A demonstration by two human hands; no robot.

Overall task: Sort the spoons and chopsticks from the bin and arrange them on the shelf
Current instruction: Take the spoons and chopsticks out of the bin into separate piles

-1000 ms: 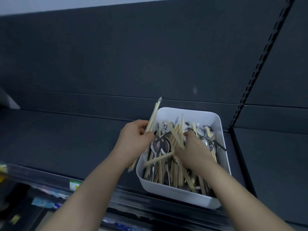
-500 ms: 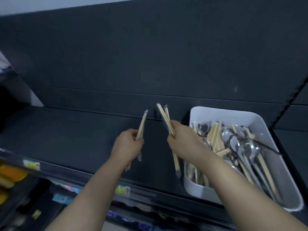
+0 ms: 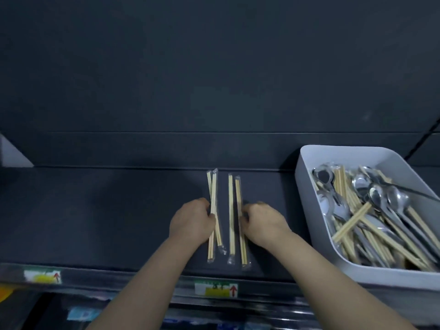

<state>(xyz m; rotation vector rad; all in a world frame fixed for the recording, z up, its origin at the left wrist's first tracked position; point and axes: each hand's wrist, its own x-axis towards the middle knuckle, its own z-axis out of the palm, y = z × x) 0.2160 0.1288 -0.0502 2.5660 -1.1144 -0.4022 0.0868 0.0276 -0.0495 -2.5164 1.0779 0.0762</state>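
Head view. A dark shelf (image 3: 107, 222) fills the lower frame. At 6 o'clock from centre I count wrapped chopsticks lying flat on it, each running roughly 12 to 6.
- The left two packets (image 3: 212, 186) cross in a narrow X.
- The third packet (image 3: 230, 210) lies alone, just beside them at their 3 o'clock.
- The rightmost packet (image 3: 238, 191) lies next to the third.

Left hand (image 3: 192, 222): fingers curled together, gripping the left two packets at mid-length.

Right hand (image 3: 262, 222): fingers curled, tips against the rightmost packet. I cannot tell whether they pinch it.

A white bin (image 3: 305, 198) sits on the shelf at 4 o'clock, apart from the packets. It holds metal spoons (image 3: 376, 196) and loose chopsticks (image 3: 350, 222) in a jumble.

A price label (image 3: 215, 289) is on the shelf's front edge at 6 o'clock.
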